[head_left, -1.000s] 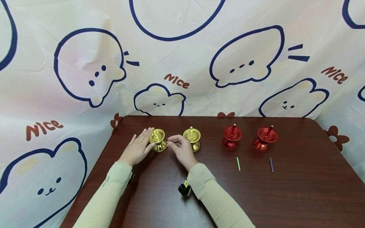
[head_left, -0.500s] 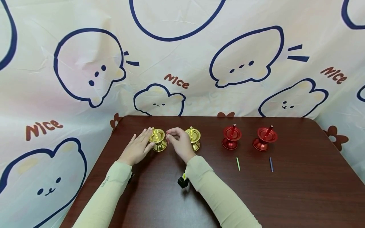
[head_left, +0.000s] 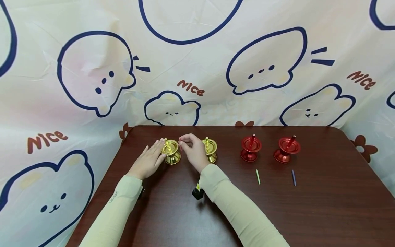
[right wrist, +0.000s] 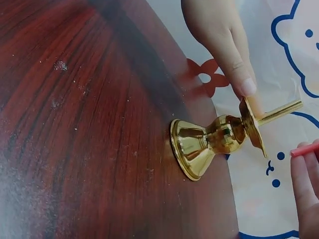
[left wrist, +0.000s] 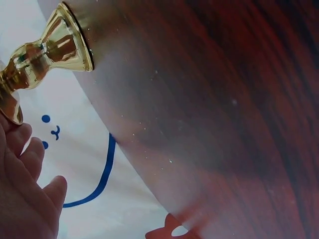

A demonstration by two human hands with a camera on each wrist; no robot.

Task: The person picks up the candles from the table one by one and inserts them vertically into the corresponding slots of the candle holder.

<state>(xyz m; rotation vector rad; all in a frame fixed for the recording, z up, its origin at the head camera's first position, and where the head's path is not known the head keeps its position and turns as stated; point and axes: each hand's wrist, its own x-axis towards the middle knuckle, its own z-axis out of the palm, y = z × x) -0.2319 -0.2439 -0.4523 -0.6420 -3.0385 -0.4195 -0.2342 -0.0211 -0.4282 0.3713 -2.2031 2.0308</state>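
At the left of the table, a gold candle holder [head_left: 172, 158] stands upright, with an upright gold stem [right wrist: 281, 112] on its dish. My left hand [head_left: 148, 160] holds the dish at its rim, the thumb on the near side and the other fingers stretched along the left. My right hand [head_left: 194, 151] pinches a thin red candle [right wrist: 306, 149] between thumb and fingertips. In the right wrist view, the candle's end is apart from the stem's tip. Behind my right hand stands a second gold candle holder [head_left: 211, 146], partly hidden by it.
Two red candle holders, one [head_left: 250, 146] nearer the middle and another [head_left: 287, 150] farther right, stand on the dark wood table [head_left: 324, 212]. A green candle [head_left: 258, 177] and a blue candle [head_left: 294, 177] lie in front of them. A printed cloth [head_left: 216, 68] hangs behind.
My right hand has risen and moved slightly away from me and to the left with the red candle. The left hand and the gold holder have stayed in place.
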